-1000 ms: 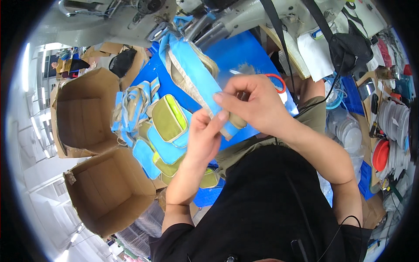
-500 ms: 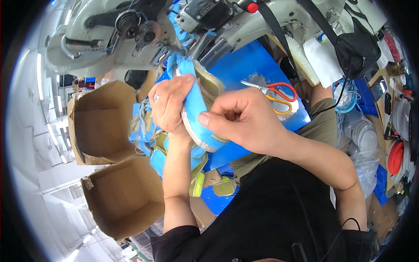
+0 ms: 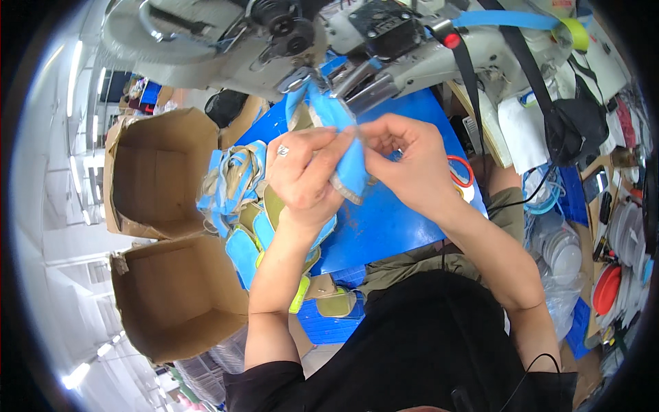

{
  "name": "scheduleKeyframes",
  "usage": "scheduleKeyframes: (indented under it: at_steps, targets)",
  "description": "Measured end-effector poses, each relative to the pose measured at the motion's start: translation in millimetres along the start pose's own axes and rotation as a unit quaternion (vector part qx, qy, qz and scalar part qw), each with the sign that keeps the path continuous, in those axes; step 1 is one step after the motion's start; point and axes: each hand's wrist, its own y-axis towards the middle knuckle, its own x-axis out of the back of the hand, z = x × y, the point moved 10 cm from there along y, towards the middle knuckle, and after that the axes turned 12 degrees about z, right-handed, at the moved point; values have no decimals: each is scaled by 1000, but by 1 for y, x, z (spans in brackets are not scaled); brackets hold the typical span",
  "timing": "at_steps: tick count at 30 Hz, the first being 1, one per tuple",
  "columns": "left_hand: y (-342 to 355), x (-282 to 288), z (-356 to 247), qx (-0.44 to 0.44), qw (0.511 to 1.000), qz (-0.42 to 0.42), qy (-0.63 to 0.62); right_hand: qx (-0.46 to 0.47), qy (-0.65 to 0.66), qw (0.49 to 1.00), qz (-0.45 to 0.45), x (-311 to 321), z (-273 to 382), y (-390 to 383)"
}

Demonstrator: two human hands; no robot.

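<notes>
A blue and beige fabric piece hangs from beside the sewing machine's metal parts. My left hand is closed on it, a ring on one finger. My right hand is just right of the left, its thumb and curled fingertips pinching the piece's edge. Below the hands are a heap of blue-striped strips and several blue and olive padded pieces. Red-handled scissors lie on the blue board, partly hidden by my right hand.
Two open cardboard boxes stand at the left. The sewing machine body spans the top, with dark straps and a black pouch at its right. Stacked plates and a red disc are at the far right.
My left hand has moved right and down from half a second ago, and my right hand slightly up. The fabric now hangs narrower and more folded between them.
</notes>
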Motion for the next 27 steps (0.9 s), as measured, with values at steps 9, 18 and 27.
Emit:
scheduleKeyframes:
  at_steps: [9,18,27]
  targets:
    - [12,-5,14,-9,999,43,-24,-1,-49,999,-16,2,-5,5]
    - [20,-12,41,10,998,57,-9,16,76,996,-31,-7,-15,15]
    - [16,0,25,-69,997,31,7,-17,213,974,80,-41,18,-16]
